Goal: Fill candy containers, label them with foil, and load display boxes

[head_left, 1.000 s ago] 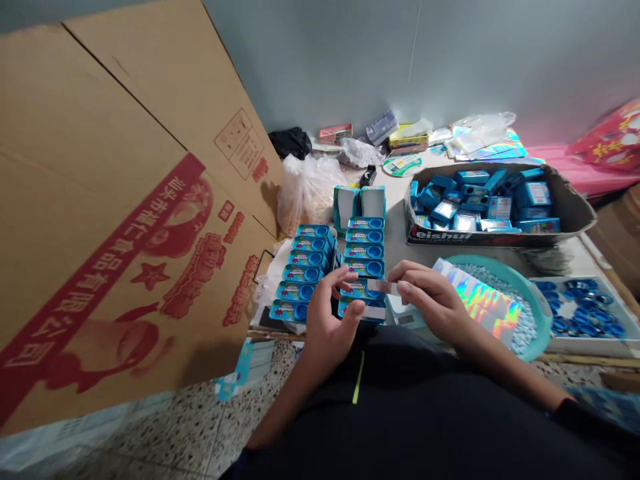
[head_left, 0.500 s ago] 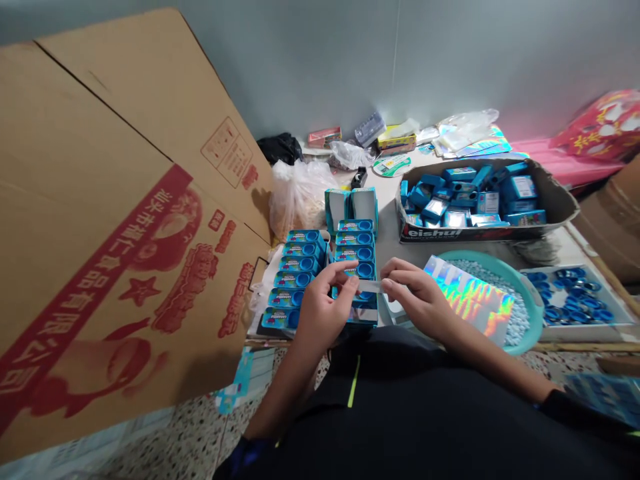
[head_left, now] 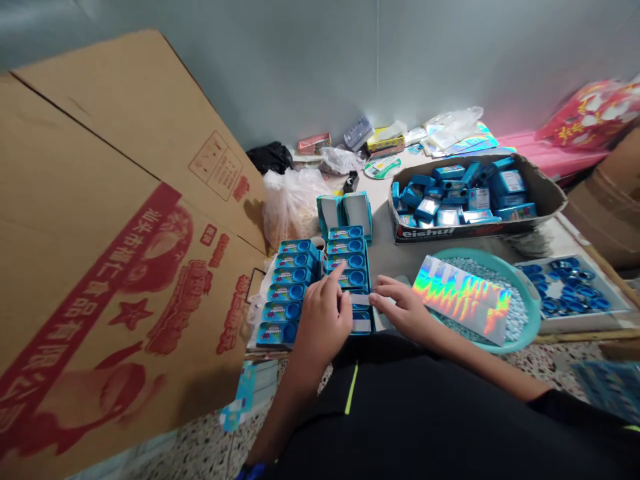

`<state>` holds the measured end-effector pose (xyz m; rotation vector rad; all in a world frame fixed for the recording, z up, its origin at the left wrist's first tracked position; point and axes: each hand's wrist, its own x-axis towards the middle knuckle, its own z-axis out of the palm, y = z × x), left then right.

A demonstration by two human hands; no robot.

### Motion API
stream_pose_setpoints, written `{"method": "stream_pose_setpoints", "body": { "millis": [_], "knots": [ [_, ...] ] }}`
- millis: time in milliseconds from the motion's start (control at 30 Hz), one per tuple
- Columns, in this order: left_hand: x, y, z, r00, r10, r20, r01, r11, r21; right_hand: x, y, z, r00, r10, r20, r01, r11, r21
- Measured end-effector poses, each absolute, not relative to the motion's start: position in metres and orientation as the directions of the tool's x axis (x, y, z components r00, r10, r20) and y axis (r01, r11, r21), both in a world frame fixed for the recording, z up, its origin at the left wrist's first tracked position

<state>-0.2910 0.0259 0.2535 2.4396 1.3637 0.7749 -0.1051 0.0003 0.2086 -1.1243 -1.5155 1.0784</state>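
A narrow whitish strip of sticker [head_left: 358, 300] lies across one of the small blue boxes in the right-hand row [head_left: 347, 261]. My left hand [head_left: 324, 313] rests over this row, its index finger stretched out onto a box and its thumb apart, close to the strip's left end. At the strip's right end, my right hand [head_left: 400, 307] has thumb and forefinger closed on the tip. A second row of blue boxes [head_left: 286, 292], each with a round recess, stands left of my left hand. The nearest box in the right-hand row bears a pale strip [head_left: 361, 325].
A shiny rainbow sticker sheet [head_left: 460, 300] lies on a turquoise basin [head_left: 534, 320] of pale pellets. Behind it is a carton [head_left: 425, 233] of jumbled blue boxes. A tray [head_left: 600, 319] holds blue ring-like parts. A tall cardboard box [head_left: 100, 167] blocks the left side.
Both hands have lowered with the strip onto a box in the right-hand row. My left index finger has straightened and the left pinch has opened. The whole view has shifted slightly.
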Motion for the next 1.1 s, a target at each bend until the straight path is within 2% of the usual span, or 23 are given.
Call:
{"method": "stream_pose_setpoints", "body": {
  "millis": [200, 300, 400, 500, 567, 633, 700, 900, 1100],
  "knots": [
    [-0.294, 0.035, 0.248, 0.42, 0.86, 0.29, 0.724, -0.51, 0.465, -0.112, 0.011, 0.175, -0.206, 0.971, 0.118, 0.11, 0.142, -0.984],
    [-0.293, 0.04, 0.245, 0.364, 0.881, 0.302, 0.693, -0.472, 0.544, -0.108, 0.015, 0.149, -0.115, 0.991, 0.076, 0.178, 0.095, -0.979],
    [-0.294, 0.042, 0.242, 0.251, 0.927, 0.28, 0.671, -0.375, 0.639, -0.081, 0.015, 0.124, 0.005, 0.995, 0.102, 0.387, 0.092, -0.917],
    [-0.296, 0.043, 0.24, 0.171, 0.956, 0.24, 0.67, -0.292, 0.683, -0.026, 0.011, 0.105, 0.17, 0.985, 0.035, 0.694, -0.094, -0.714],
    [-0.297, 0.044, 0.24, 0.164, 0.954, 0.25, 0.679, -0.294, 0.673, 0.019, 0.006, 0.093, 0.345, 0.938, -0.04, 0.762, -0.305, -0.572],
    [-0.297, 0.045, 0.241, 0.189, 0.942, 0.275, 0.689, -0.327, 0.646, 0.06, 0.0, 0.08, 0.468, 0.88, -0.084, 0.739, -0.442, -0.508],
    [-0.295, 0.046, 0.244, 0.222, 0.928, 0.3, 0.699, -0.366, 0.615, 0.09, -0.004, 0.067, 0.515, 0.847, -0.133, 0.717, -0.511, -0.474],
    [-0.294, 0.048, 0.249, 0.252, 0.918, 0.305, 0.765, -0.382, 0.518, 0.118, -0.003, 0.037, 0.486, 0.839, -0.246, 0.733, -0.545, -0.408],
    [-0.294, 0.048, 0.249, 0.219, 0.917, 0.334, 0.803, -0.363, 0.471, 0.117, -0.009, 0.037, 0.481, 0.851, -0.211, 0.746, -0.524, -0.411]
  ]
}}
